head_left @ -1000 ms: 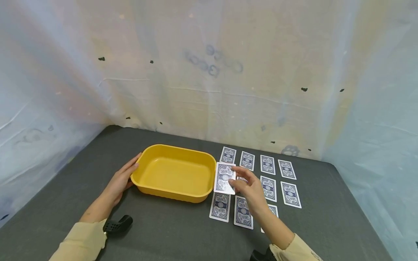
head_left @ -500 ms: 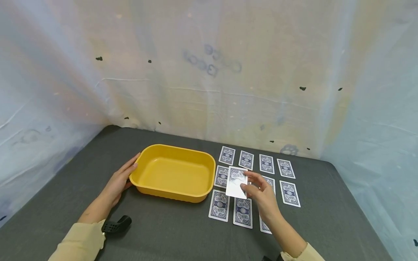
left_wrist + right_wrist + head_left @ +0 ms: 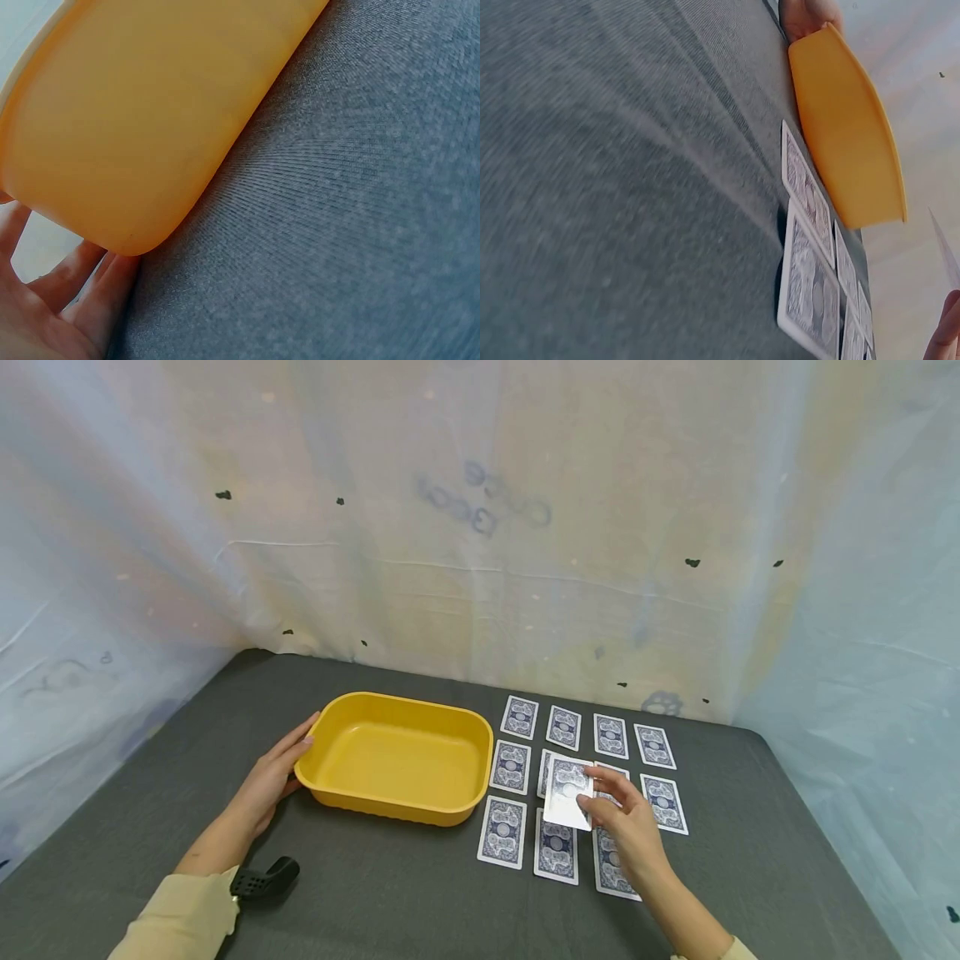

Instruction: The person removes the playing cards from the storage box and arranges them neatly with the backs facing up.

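My right hand (image 3: 630,818) pinches a playing card (image 3: 567,789) between thumb and fingers, its blue patterned back facing up. The card hovers over the rows of cards on the table, partly covering some in the middle row. In the right wrist view, only a fingertip (image 3: 946,330) and the thin edge of that card (image 3: 946,251) show. My left hand (image 3: 266,785) rests against the left end of a yellow plastic tray (image 3: 408,808), fingers fairly straight along its side. Seen from the left wrist, those fingers (image 3: 71,277) touch the tray's end wall.
Several face-down cards lie in rows right of the tray, including a front-row card (image 3: 502,832), a back-row card (image 3: 611,737) and a right-hand card (image 3: 664,804). Dark grey cloth (image 3: 390,893) covers the table. A pale sheet (image 3: 450,568) hangs behind it.
My right hand has carried the card rightward and slightly toward me, away from the tray's right edge, uncovering the left card of the middle row. My left hand stays at the tray.
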`<act>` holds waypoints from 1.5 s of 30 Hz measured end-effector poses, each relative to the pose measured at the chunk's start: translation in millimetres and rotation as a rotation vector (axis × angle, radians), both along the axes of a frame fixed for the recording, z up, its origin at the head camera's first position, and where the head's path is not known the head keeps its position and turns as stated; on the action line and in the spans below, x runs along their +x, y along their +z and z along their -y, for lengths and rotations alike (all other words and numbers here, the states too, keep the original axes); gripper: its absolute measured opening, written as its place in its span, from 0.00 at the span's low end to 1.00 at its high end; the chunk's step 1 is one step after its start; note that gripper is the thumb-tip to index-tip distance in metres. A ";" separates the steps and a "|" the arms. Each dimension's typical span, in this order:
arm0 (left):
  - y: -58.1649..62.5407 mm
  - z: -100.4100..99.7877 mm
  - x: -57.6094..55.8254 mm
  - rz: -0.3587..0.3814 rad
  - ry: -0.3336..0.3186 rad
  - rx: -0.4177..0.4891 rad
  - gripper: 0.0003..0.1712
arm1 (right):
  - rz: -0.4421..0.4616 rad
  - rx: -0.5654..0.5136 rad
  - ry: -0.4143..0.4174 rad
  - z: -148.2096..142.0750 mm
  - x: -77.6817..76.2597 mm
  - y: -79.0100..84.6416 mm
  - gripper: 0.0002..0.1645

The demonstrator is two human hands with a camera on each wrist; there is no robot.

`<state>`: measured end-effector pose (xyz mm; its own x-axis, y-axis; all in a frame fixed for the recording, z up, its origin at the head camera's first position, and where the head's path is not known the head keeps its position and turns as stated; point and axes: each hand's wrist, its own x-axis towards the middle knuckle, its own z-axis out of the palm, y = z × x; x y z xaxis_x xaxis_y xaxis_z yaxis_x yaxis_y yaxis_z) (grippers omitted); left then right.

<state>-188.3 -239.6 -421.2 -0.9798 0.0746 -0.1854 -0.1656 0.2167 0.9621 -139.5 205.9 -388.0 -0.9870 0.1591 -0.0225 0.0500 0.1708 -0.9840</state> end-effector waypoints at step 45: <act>-2.4 1.9 0.2 -0.014 -0.011 0.022 0.39 | 0.058 0.000 -0.130 -85.7 34.6 -37.2 0.20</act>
